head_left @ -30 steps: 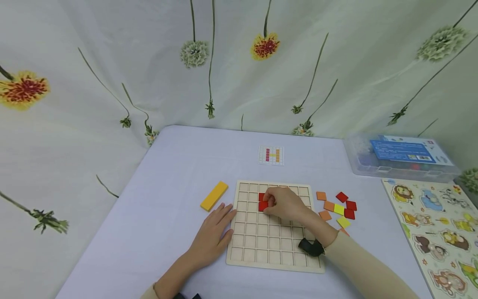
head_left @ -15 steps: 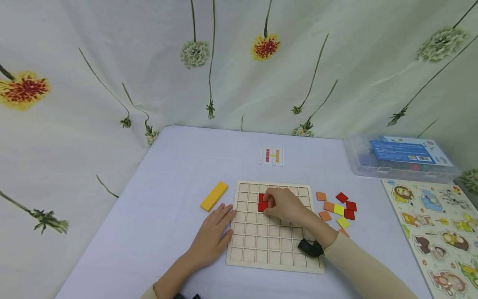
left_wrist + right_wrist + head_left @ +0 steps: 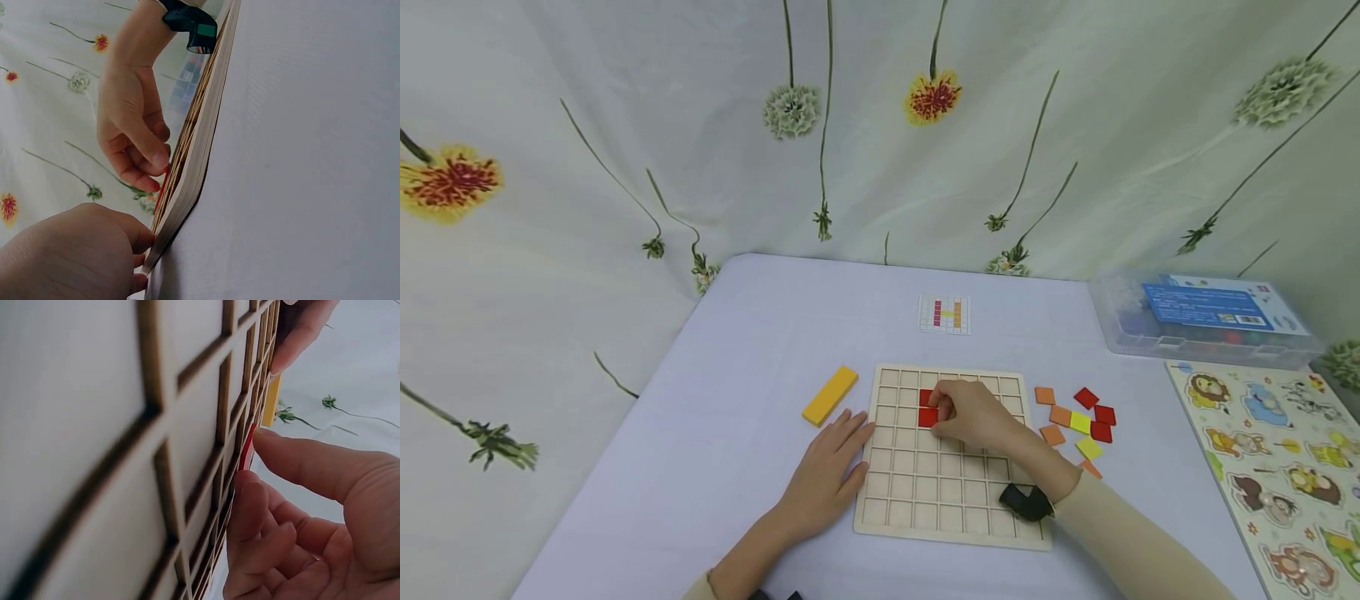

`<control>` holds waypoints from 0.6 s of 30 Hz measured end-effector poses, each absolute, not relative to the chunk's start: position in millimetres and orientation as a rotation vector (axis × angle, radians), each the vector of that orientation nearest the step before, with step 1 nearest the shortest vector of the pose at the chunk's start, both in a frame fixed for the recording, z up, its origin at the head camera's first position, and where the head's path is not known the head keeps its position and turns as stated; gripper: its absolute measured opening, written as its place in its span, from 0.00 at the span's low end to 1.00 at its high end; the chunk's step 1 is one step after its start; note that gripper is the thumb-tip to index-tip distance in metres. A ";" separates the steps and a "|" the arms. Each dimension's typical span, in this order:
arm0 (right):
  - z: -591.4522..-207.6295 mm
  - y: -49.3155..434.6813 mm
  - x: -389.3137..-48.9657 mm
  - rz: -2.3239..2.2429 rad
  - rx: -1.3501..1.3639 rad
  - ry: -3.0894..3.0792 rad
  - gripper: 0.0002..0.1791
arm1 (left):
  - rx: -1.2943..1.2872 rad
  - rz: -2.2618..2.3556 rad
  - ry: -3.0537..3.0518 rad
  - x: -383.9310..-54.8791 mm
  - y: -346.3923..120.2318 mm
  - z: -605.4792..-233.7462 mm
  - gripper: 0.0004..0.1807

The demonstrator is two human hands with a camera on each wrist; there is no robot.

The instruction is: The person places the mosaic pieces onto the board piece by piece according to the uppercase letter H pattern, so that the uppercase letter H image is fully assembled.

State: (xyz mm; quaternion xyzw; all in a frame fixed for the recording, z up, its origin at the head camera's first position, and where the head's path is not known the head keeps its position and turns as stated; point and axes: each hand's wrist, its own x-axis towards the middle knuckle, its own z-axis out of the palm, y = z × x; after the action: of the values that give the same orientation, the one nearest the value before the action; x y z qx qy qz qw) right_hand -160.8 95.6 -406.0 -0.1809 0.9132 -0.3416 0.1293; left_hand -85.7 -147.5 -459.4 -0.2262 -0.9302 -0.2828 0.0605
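Right hand (image 3: pixel 973 414): thumb and fingers pinch a flat, square red tile (image 3: pixel 927 418) at its right side. Left hand (image 3: pixel 824 477): apart, fingers extended, touches the left edge of a pale wooden grid board (image 3: pixel 927 487). Tile: far-left part of the board, just left of the right hand, the nearer one; no long axis. Second flat, square red tile (image 3: pixel 924 398): directly beyond. Open room: bare cells, left and near. Rectangular yellow block (image 3: pixel 831 396): left of board.

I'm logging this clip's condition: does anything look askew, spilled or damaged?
Nothing looks spilled or damaged. Most askew are the loose red, orange and yellow square tiles, lying at mixed angles right of the pale wooden grid board.
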 end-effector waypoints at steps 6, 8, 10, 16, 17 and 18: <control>-399.5 104.4 -153.4 -1.089 -0.507 2.617 0.14 | -0.681 -0.854 -2.818 -85.3 -147.4 -459.6 0.27; -397.0 109.8 -150.8 -1.113 -0.506 2.625 0.15 | -0.682 -0.854 -2.819 -85.4 -147.5 -459.6 0.27; -394.3 116.2 -147.8 -1.131 -0.506 2.644 0.17 | -0.681 -0.854 -2.820 -85.6 -147.5 -459.6 0.27; -387.7 141.9 -134.5 -1.247 -0.491 2.682 0.20 | -0.681 -0.850 -2.821 -86.0 -147.6 -460.3 0.27; -386.8 146.8 -131.7 -1.269 -0.488 2.692 0.21 | -0.680 -0.849 -2.822 -86.0 -147.7 -460.4 0.27; -386.3 151.7 -128.8 -1.290 -0.482 2.705 0.21 | -0.679 -0.849 -2.824 -85.9 -147.7 -460.5 0.27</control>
State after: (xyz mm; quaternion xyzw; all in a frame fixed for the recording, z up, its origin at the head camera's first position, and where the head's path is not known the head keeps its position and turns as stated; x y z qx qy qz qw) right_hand -128.8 151.7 -386.3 -0.1585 0.8899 -0.4244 0.0533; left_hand -85.9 -147.7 -460.5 -0.2242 -0.9316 -0.2802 0.0578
